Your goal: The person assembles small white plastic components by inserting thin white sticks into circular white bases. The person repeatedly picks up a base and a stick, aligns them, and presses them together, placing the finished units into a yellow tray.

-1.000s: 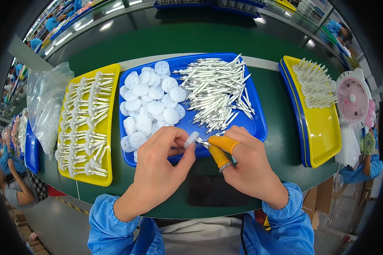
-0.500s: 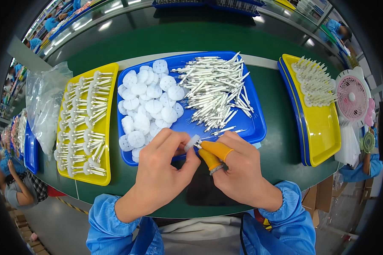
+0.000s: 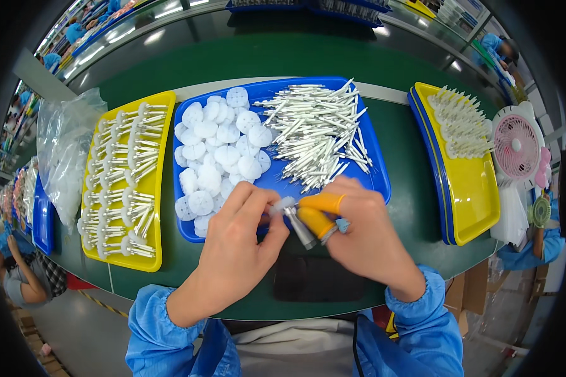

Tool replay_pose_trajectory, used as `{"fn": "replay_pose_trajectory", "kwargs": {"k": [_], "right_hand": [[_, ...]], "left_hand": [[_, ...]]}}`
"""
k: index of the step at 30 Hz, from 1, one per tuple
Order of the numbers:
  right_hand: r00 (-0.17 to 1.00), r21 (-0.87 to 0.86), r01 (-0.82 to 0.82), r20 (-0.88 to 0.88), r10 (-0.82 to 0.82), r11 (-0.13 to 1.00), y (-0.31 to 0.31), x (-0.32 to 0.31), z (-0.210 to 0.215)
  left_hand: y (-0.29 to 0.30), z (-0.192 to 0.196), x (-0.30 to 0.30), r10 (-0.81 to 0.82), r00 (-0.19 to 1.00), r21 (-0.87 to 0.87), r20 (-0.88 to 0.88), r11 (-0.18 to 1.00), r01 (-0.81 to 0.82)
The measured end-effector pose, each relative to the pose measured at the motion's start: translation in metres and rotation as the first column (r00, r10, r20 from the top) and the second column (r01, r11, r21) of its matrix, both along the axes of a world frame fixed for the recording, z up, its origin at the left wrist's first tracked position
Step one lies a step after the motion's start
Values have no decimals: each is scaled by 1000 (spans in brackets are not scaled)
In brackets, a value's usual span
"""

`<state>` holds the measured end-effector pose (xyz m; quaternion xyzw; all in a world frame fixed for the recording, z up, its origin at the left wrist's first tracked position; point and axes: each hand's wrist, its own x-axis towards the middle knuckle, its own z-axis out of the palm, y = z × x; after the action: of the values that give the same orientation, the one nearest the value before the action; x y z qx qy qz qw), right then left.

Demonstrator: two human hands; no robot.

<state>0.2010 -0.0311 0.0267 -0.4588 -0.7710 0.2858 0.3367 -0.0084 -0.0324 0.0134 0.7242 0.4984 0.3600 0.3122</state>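
Over the front edge of the blue tray (image 3: pixel 377 188), my left hand (image 3: pixel 236 242) pinches a small translucent white disc (image 3: pixel 284 203) between thumb and fingers. Several white rods (image 3: pixel 302 229) hang from the disc, slanting down toward me. My right hand (image 3: pixel 365 229), with yellow finger covers (image 3: pixel 317 212) on its thumb and forefinger, is closed close beside the disc. What lies between its fingertips is too small to make out. Behind my left hand is a heap of loose white discs (image 3: pixel 220 141); farther right in the tray is a pile of white rods with thin wire ends (image 3: pixel 314 132).
A yellow tray (image 3: pixel 154 217) at left holds rows of discs fitted with rods. Stacked trays (image 3: pixel 475 213) at right carry more such pieces. A pink fan (image 3: pixel 516 143) stands beyond them. A clear plastic bag (image 3: pixel 69 151) lies far left. A dark flat rectangle (image 3: pixel 317 279) lies before me.
The rods hanging below the disc now show plainly between my hands. My right hand has turned and shifted slightly right; my left hand stays nearly in place, still holding the disc.
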Motion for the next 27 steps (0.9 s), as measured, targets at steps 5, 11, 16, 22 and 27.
{"fn": "replay_pose_trajectory", "kwargs": {"k": [5,11,16,22,27], "right_hand": [[931,72,49,357,-72,996,21,47,-7],[916,66,41,396,-64,997,26,46,-5],[987,15,-11,163,8,1000,5,17,9],[992,-141,-34,116,50,989,-3,-4,9],[994,-83,-27,100,35,996,-2,-4,1]], "left_hand": [[5,5,0,27,995,-73,95,997,-20],[6,9,-2,13,997,-56,72,998,-9],[3,4,0,7,998,-23,65,1000,-6],[2,2,-1,-32,999,51,23,998,31],[1,1,0,-60,998,55,31,997,58]]}}
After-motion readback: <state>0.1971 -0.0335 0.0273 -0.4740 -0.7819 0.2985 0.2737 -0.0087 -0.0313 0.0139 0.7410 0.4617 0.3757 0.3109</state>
